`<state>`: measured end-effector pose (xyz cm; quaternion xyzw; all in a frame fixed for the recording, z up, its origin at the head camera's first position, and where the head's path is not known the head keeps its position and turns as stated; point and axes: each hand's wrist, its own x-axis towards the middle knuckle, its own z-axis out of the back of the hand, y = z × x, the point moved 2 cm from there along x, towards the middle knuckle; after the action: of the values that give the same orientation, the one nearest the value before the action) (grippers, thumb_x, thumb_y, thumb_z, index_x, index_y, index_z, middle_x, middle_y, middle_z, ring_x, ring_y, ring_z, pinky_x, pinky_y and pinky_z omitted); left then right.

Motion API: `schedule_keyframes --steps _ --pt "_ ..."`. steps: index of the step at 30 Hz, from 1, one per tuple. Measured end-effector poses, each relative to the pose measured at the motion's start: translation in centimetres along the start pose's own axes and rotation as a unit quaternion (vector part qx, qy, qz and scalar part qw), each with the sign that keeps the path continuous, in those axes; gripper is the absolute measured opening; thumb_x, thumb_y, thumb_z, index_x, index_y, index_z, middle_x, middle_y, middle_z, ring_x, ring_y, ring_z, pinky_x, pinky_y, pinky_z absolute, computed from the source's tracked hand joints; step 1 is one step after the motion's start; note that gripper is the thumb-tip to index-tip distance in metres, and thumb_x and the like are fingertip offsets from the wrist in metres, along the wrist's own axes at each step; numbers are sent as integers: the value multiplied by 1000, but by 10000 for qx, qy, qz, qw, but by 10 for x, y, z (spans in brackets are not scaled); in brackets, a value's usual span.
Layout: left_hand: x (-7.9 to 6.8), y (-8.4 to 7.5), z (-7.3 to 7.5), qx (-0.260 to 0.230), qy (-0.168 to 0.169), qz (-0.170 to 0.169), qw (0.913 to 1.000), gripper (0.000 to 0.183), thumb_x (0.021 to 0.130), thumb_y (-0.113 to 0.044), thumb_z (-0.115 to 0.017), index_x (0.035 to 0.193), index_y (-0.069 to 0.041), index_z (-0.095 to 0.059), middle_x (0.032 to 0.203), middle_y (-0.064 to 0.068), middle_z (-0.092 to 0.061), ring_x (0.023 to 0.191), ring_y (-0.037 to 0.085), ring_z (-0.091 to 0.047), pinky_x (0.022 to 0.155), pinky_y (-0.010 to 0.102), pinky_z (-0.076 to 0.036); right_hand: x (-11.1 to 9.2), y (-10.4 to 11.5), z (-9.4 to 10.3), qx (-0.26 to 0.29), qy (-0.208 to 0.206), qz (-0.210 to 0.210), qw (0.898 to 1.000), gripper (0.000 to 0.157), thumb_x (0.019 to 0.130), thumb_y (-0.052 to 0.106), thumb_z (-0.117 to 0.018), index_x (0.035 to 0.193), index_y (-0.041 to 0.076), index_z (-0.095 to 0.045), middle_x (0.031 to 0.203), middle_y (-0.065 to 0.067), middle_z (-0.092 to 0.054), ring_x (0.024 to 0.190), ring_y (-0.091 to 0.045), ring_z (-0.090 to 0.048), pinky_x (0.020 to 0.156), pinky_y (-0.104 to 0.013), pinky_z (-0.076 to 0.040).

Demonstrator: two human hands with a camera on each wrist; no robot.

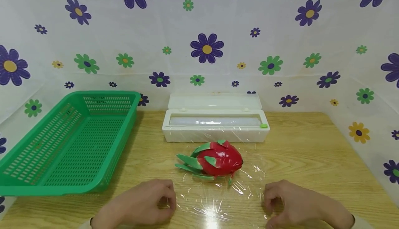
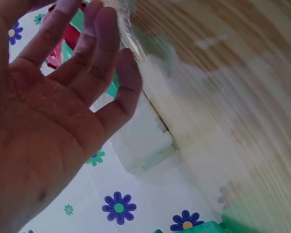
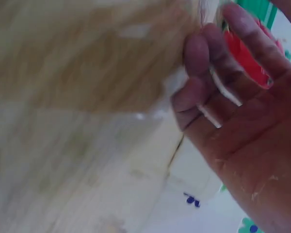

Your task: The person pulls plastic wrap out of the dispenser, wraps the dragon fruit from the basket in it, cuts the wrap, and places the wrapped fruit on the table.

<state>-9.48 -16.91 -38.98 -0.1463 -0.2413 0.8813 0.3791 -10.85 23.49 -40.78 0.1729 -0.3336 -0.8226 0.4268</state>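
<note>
A red dragon fruit (image 1: 222, 159) with green leafy scales lies on its side on a sheet of clear cling film (image 1: 212, 197). The film is spread over the table in front of a white cling film box. At the sheet's left edge, my left hand (image 1: 146, 201) pinches the film with curled fingers. My right hand (image 1: 294, 203) pinches it at the right edge. In the left wrist view the bent fingers (image 2: 94, 53) are beside the shiny film; in the right wrist view the fingers (image 3: 199, 53) are too. The exact pinch points are hard to see.
The white cling film box (image 1: 215, 135) stands behind the fruit with its lid raised, a film roll (image 1: 215, 121) inside and a small green slider (image 1: 264, 126) at its right end. A green plastic basket (image 1: 84, 146) is on the left. A flowered cloth (image 1: 218, 21) hangs behind the wooden table (image 1: 311, 146).
</note>
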Motion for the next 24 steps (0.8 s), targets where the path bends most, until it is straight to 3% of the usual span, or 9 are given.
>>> schedule_keyframes --steps 2,6,11,19,24 --pt "0 1 2 -153 -96 39 9998 21 89 -17 -71 82 -37 -69 85 -25 -54 76 -6 -51 71 15 -46 -1 3 -3 -182 222 -171 9994 23 82 44 -84 81 32 -64 88 19 -54 81 7 -47 69 -13 -43" --pt "1 4 7 -366 -410 -12 9985 23 88 -13 -72 83 -35 -68 87 -25 -57 82 -5 -54 75 19 -49 0 6 -6 -885 252 -365 9951 23 80 47 -84 82 38 -63 94 22 -48 86 5 -44 70 -14 -40" --pt "2 7 11 -510 -726 -12 9961 26 86 -7 -71 84 -33 -68 89 -24 -57 82 -2 -58 75 21 -52 0 7 -2 -1125 192 -453 9924 19 84 28 -80 86 40 -66 95 21 -48 85 6 -45 70 -15 -43" --pt "1 4 16 -636 -1327 -243 9888 25 91 -9 -71 86 -33 -65 93 -19 -60 87 0 -60 80 26 -53 -1 11 13 -1256 -560 485 9893 27 83 4 -74 90 31 -74 93 22 -64 84 8 -57 72 -17 -51" --pt "0 0 25 -910 -1913 -504 9760 26 94 -9 -72 92 -33 -61 99 -15 -61 94 2 -61 85 29 -53 -3 21 30 -1508 -1464 1212 9701 33 77 -4 -76 92 25 -76 87 16 -71 80 5 -63 70 -12 -50"
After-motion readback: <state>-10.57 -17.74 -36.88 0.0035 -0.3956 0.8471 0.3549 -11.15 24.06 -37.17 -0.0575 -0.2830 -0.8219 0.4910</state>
